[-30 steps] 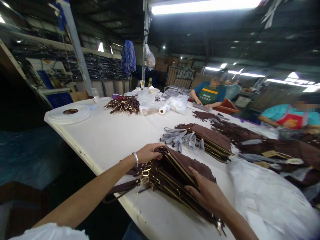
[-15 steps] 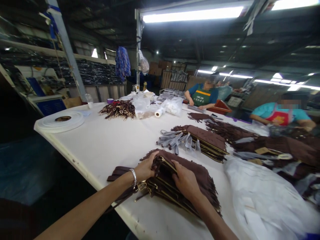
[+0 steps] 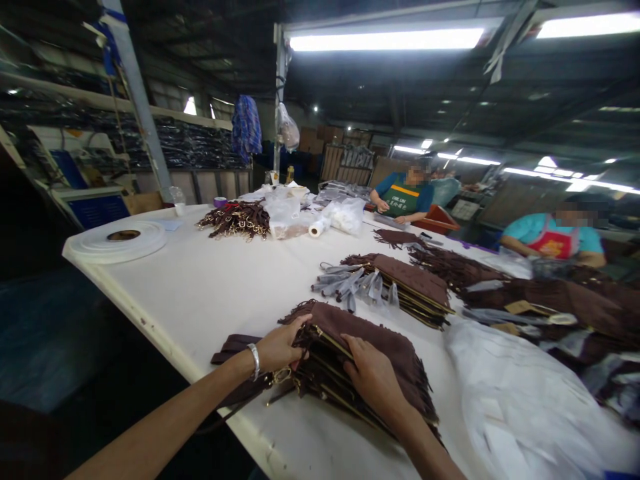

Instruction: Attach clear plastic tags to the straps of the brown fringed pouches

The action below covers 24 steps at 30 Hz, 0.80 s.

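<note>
The left grip [image 3: 279, 348] pinches the left corner of the top brown fringed pouch [image 3: 383, 337] between thumb and fingers, while the right grip [image 3: 374, 375] lies over its near edge, whether clasping or merely resting I cannot tell. Spanning the space between both grips and reaching beyond them, the pouch tops a pile on the white counter [image 3: 225, 287], with brown straps [image 3: 233, 348] beside the left grip. Farther off sits a second pouch pile [image 3: 420, 280], with white plastic [image 3: 520, 393] to the right.

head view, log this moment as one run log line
left hand: holds brown pouch at zip end | right hand: on its zipped edge | pouch: atop stack
</note>
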Motion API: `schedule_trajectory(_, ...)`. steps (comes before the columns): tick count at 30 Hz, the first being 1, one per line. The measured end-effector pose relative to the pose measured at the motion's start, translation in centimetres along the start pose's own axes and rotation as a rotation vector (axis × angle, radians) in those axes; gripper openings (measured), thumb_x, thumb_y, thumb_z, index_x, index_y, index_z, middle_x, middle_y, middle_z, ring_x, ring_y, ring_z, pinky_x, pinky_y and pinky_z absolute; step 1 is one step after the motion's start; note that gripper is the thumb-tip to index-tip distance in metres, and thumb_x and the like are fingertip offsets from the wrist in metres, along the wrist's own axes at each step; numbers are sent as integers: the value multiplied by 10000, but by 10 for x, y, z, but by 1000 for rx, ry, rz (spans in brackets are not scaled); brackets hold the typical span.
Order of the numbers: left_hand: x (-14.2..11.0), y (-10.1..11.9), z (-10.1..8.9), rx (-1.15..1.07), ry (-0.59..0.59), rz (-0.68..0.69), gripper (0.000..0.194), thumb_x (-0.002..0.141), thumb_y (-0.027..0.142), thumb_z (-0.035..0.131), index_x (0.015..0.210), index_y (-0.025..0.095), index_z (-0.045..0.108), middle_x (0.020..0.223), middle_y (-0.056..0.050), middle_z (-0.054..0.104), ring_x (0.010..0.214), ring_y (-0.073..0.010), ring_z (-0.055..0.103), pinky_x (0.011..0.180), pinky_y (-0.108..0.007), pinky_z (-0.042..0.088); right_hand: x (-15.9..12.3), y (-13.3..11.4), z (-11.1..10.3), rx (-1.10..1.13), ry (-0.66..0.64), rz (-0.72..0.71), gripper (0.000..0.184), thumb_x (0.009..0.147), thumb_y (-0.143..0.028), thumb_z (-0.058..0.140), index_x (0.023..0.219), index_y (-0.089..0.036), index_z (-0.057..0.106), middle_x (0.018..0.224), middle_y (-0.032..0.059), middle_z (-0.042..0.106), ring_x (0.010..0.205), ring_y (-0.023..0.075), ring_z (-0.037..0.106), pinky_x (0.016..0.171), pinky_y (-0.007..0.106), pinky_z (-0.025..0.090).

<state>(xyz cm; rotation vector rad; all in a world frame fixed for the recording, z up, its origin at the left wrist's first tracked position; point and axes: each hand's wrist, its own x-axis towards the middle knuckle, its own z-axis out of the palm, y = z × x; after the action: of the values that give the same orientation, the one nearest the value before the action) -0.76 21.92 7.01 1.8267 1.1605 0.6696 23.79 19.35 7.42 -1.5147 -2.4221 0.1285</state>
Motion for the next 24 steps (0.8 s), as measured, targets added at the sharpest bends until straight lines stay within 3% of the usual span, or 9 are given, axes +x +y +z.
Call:
schedule_trajectory(4,-12,-14,-18,124,-40,11,731,659,115,562,1360,257,412,1097,-45,690,977,-280,626,877,-376,447,-15,1,3,-53,-15,-48,517,807,-124,455,1324,-136,428,1290,123,537,1162,256,497,987,405,408)
schedule_trajectory(7,-16,-17,-25,165,36,40,601,687,109,525,1272,246,523,1244,-50,614,1144,-271,538,997,-378,377,-29,9,4,-63,-31,-84,555,836,-173,441,1382,-128,352,1369,134,470,1231,259,445,1020,427,390)
schedule_trajectory(11,-8,-10,-15,164,161,29,444,822,262,474,1257,191,529,1255,-101,580,1143,-251,524,1002,-378,380,-44,22,9,-140,-64,-106,652,784,-103,434,1420,-118,293,1422,146,413,1278,269,408,1031,439,393)
schedule_trajectory(13,-3,-7,-3,193,170,21,531,838,412,487,1307,165,472,1298,-134,539,1189,-273,489,1024,-404,358,-46,25,11,-206,-92,-115,733,715,-4,398,1429,-121,282,1425,148,414,1273,264,421,1006,427,422)
schedule_trajectory(15,2,-7,9,258,134,-4,742,764,495,579,1375,131,369,1383,-173,449,1268,-309,407,1061,-434,310,-45,25,13,-266,-111,-124,811,665,53,374,1443,-142,256,1420,144,426,1253,265,449,965,415,457)
schedule_trajectory(18,7,-6,22,376,106,-51,956,629,401,710,1417,108,256,1451,-185,352,1324,-319,328,1084,-422,283,-39,19,11,-346,-117,-87,784,701,63,367,1445,-161,263,1361,156,494,1182,283,514,884,410,502)
schedule_trajectory(21,11,2,20,419,67,-26,877,610,219,659,1400,147,285,1426,-134,407,1297,-280,382,1076,-379,304,-36,14,1,-332,-126,-78,719,731,46,375,1426,-123,305,1297,180,541,1128,272,549,887,391,495)
schedule_trajectory(24,16,13,8,409,-13,19,809,604,161,612,1369,189,346,1407,-85,448,1270,-256,424,1075,-348,309,-39,19,-11,-191,-95,-105,735,703,21,407,1420,-103,302,1276,163,549,1122,244,545,934,365,468)
